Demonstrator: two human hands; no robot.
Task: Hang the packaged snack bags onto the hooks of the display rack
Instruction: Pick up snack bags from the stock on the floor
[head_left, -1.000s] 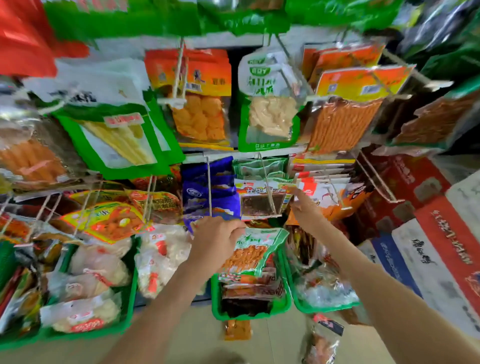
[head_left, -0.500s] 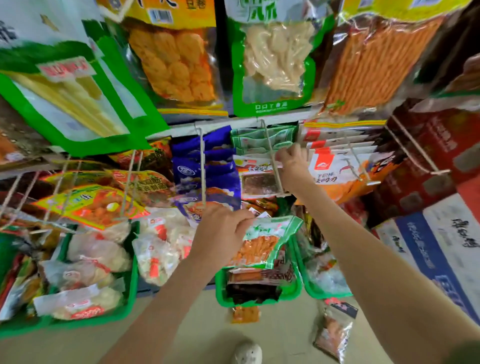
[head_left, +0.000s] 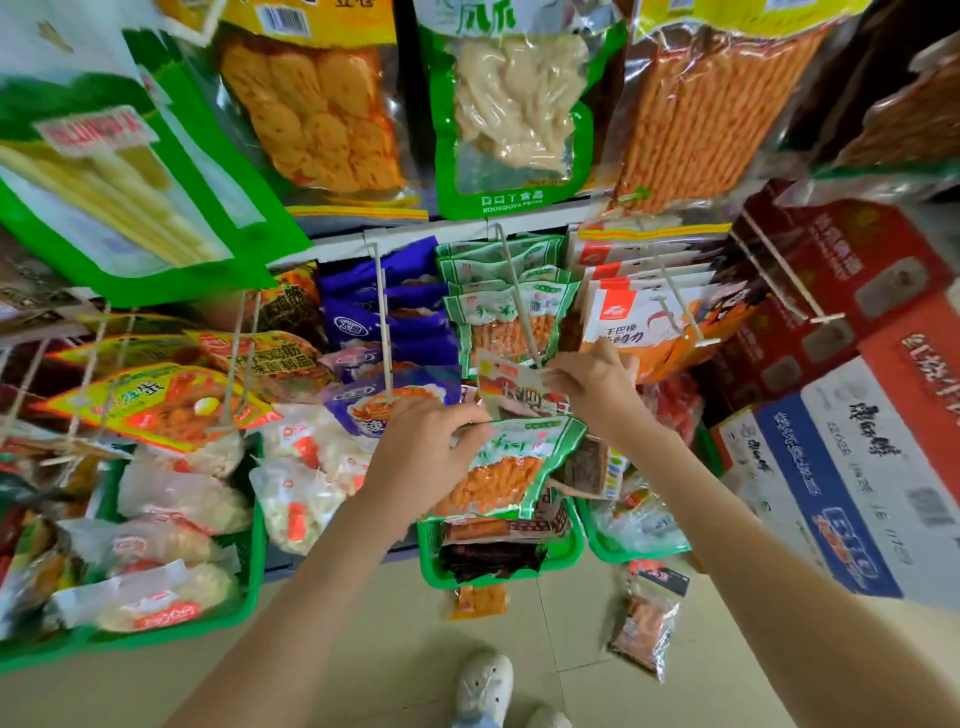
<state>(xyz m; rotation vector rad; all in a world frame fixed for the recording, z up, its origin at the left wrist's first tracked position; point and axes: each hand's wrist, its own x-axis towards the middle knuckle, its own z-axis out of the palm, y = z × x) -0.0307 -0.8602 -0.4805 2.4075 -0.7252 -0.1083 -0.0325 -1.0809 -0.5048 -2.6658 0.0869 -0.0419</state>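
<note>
Here we've got both hands up in front of the display rack (head_left: 467, 234). Our left hand (head_left: 421, 457) has its fingers curled around the top edge of a green-bordered snack bag (head_left: 504, 473) w/ orange sticks inside; the bag hangs down from that grip, tilted, over a green basket (head_left: 563, 556) on the floor. Our right hand (head_left: 597, 379) pinches a small red-and-white packet (head_left: 511, 384) at its right edge, thumb & fingers narrow on it, right by the tip of the middle hook (head_left: 519, 306). We can't tell if the packet's hole is on the hook or not. That hook already carries a row of green snack bags (head_left: 498, 291) of the same kind as the one in our left hand. To its left, a hook w/ purple bags (head_left: 363, 322); to its right, white-and-red bags (head_left: 639, 322) on another hook. Above hang bigger packs, incl. one w/ a green border & pale contents (head_left: 514, 114). Lower left, another green basket (head_left: 244, 566) holds whitish packs. On the tile floor (head_left: 337, 639) lie two loose packets: an orange one (head_left: 478, 600) just below the middle basket & a clear one (head_left: 647, 618) further right. Cardboard boxes (head_left: 852, 467) stand at the right. A white shoe (head_left: 483, 686) shows at the bottom edge.
</note>
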